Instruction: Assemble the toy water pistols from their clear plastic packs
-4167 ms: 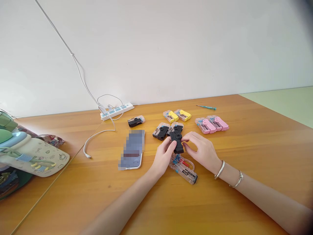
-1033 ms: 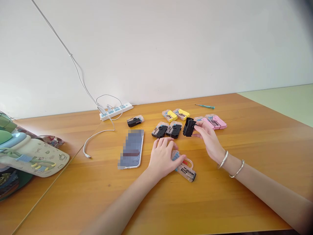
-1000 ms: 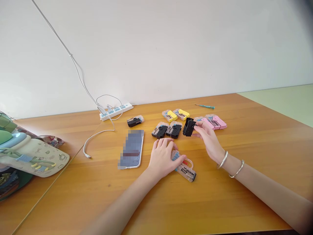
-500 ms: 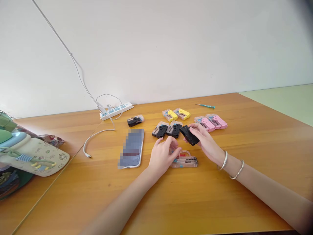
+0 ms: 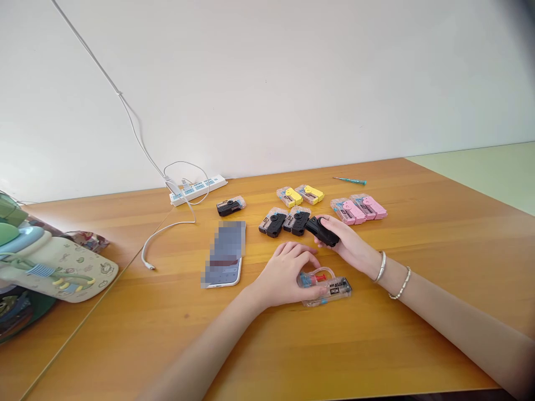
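head: worn on the person's head | looked forward and down | left hand (image 5: 286, 275) and right hand (image 5: 349, 239) lay near | wall (image 5: 267, 94) stood beyond

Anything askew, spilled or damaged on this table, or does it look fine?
No spill or damage shows. One oddity: the clear water gun at the left hand has no outer shell, unlike the pink guns; the right hand holds a loose black shell.
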Demonstrator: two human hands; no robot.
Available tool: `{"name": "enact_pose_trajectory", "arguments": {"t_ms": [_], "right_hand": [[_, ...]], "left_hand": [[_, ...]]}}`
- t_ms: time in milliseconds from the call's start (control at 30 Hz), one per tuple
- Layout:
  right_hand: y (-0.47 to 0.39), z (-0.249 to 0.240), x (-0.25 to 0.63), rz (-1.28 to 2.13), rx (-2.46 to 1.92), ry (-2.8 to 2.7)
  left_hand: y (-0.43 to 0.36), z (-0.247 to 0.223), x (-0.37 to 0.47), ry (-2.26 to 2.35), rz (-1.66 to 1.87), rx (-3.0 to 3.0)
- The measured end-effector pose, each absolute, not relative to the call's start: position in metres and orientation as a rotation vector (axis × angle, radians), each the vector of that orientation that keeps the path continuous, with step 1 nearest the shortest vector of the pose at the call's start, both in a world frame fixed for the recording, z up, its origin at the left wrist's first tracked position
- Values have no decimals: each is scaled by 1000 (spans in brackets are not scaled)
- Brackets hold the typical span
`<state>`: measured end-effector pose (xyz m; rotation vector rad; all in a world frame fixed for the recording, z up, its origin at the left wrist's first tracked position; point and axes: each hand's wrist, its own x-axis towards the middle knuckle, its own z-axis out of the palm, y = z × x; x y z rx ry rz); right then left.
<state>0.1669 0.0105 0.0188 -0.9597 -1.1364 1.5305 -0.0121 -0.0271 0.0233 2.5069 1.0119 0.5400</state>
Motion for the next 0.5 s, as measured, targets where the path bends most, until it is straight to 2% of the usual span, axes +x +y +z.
{"name": "enact_pose_trajectory", "arguments": {"t_ms": [233, 500], "right_hand": [[10, 20, 167, 1549, -946, -1067], [16, 10, 169, 1457, -1008, -984]], "left_hand": [[-27, 25, -14, 899, 479, 2505], [-22, 18, -15, 1130, 542, 2369]]}}
